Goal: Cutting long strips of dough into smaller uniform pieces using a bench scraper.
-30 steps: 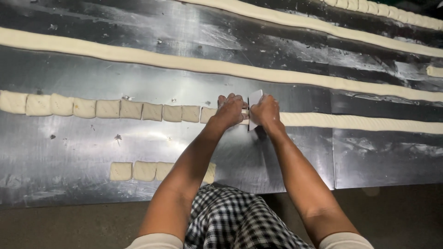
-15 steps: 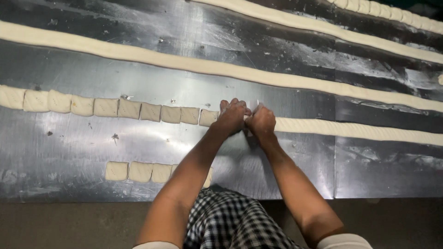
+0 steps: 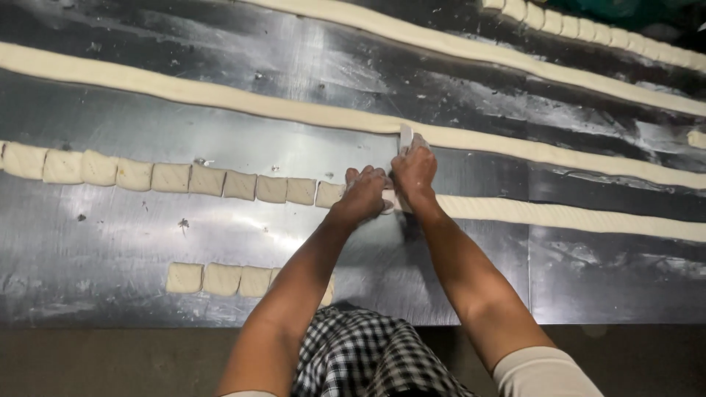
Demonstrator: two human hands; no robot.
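- Dough strip is lying along the metal surface in front of me, its near end running under both my hands, which are working at the point where the cut pieces stop and the uncut length begins.
- I am gripping a small pale scraper blade in my right hand, fingers clenched around it and its top edge sticking up above my knuckles; holding it upright this way seems to let it press straight down across the strip.
- I am curling my left hand over the strip's end, just beside the right, apparently pinning the dough so it is not sliding; whether it is grasping a piece or only pressing I cannot tell.
- Cut squares are sitting in a row to the left, touching one another, running from my left hand out to the edge of view.
- A second, shorter row of squares is lying nearer to me, partly hidden by my left forearm.
- Two longer uncut ropes are stretching across the surface beyond my hands; the blade's top is overlapping the nearer one in this view.
- Another row of cut pieces is sitting at the far right corner, well apart.
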